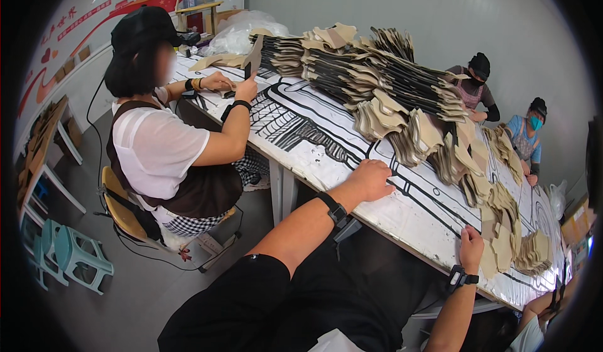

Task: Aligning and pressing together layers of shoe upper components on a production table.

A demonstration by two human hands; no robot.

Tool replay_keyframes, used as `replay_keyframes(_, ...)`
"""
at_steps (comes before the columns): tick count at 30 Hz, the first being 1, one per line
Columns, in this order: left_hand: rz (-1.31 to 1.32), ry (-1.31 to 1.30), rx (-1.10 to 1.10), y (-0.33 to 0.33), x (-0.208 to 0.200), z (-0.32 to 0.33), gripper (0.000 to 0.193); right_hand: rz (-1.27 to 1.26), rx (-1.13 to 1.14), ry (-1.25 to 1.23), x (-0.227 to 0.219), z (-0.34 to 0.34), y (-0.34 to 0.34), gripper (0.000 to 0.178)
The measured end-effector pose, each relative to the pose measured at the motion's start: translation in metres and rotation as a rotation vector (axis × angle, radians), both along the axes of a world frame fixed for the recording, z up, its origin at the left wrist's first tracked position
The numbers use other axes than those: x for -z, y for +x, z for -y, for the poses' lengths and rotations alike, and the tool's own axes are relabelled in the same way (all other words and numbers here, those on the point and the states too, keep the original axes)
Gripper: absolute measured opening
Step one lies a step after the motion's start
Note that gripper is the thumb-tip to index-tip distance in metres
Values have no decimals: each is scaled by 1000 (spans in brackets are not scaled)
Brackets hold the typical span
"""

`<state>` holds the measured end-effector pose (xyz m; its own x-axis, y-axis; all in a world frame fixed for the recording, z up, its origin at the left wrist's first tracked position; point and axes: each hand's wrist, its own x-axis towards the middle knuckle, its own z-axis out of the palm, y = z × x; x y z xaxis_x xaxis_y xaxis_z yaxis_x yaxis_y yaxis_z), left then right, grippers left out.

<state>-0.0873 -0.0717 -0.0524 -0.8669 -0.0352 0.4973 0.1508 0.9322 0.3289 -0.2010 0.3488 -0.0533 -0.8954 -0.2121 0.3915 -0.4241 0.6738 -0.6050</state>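
Note:
My left hand rests on the near edge of the patterned white tabletop, its fingers curled under. Farther right, my right hand is closed at the same edge, thumb side up. Whatever either hand might hold is hidden. Nearest to my right hand are loose stacks of beige cut pieces, which look like fabric or leather. Beyond both hands rises a big heap of beige and black layered pieces. No piece visibly touches my left hand.
At the left a seated person holds up a beige and black piece. Two more people sit across the table. Another person's arm shows at lower right. Teal stools stand on the floor at left.

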Motion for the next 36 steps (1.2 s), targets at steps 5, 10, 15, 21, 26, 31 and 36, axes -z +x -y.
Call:
replay_keyframes(5,11,-7,-11,0,-1,1,39,-6,-1,5,1,0,-2,26)
replay_keyframes(10,7,11,-10,1,0,-1,39,-21,-10,-12,6,-3,-6,26)
replay_keyframes(15,5,17,-11,4,1,3,39,-10,-18,-21,3,5,-2,26)
replay_keyframes(21,-60,-10,67,-4,-4,-8,37,-91,31,40,-4,-10,12,23)
replay_keyframes(26,-62,-19,16,0,7,9,42,-181,22,107,3,11,6,27)
replay_keyframes(31,-43,-2,6,4,-2,8,44,-81,63,8,-6,18,19,35)
replay_keyframes(36,-30,10,29,1,-3,5,43,-87,83,17,-8,14,19,34)
